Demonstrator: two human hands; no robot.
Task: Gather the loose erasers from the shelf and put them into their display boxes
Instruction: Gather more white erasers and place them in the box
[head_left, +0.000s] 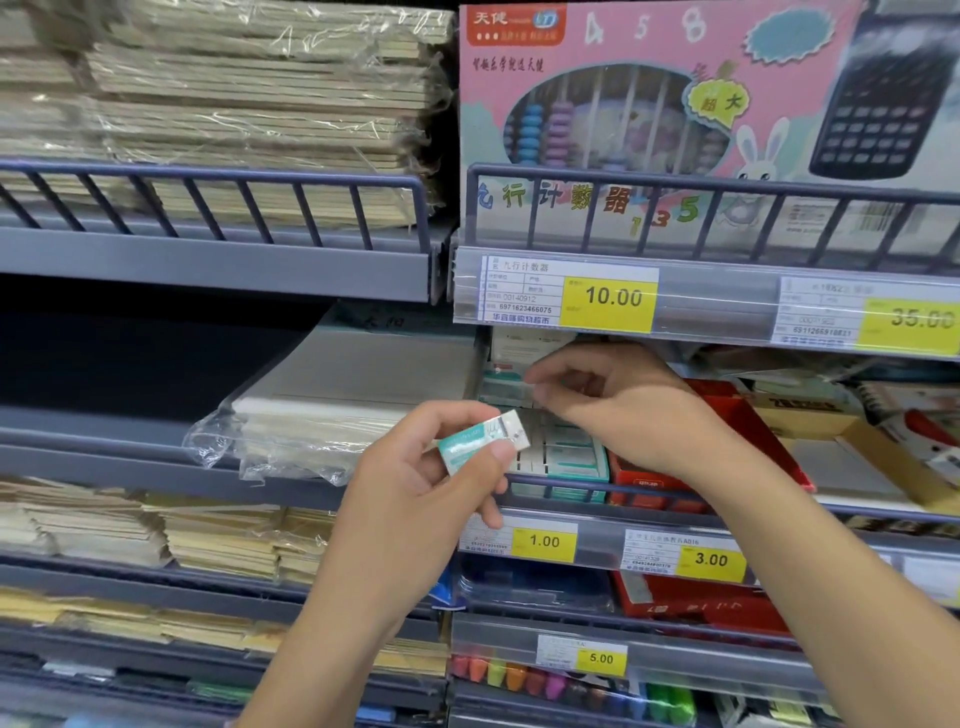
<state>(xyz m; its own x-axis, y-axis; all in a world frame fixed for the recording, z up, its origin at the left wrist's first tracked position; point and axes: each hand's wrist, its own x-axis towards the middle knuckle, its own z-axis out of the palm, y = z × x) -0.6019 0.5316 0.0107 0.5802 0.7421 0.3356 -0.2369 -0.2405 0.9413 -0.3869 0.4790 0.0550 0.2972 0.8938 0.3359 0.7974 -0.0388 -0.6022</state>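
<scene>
Your left hand (441, 483) holds a small white rectangular eraser in a teal paper sleeve (483, 439), its fingers (501, 451) pinching it just in front of the grey metal shelf rail (561, 488). Your right hand (618, 402) reaches further in, above the teal-and-white cardboard display box (569, 457). Its fingers are pressed together at the tips on something small and pale, probably another eraser, though blur leaves that unclear. The box already shows rows of matching sleeved erasers, so I judge the job well along but unfinished: the eraser in your left hand is not yet boxed, and more teal packs sit behind your right hand at the back of the shelf. To the right stands a red cardboard box (727, 415).
</scene>
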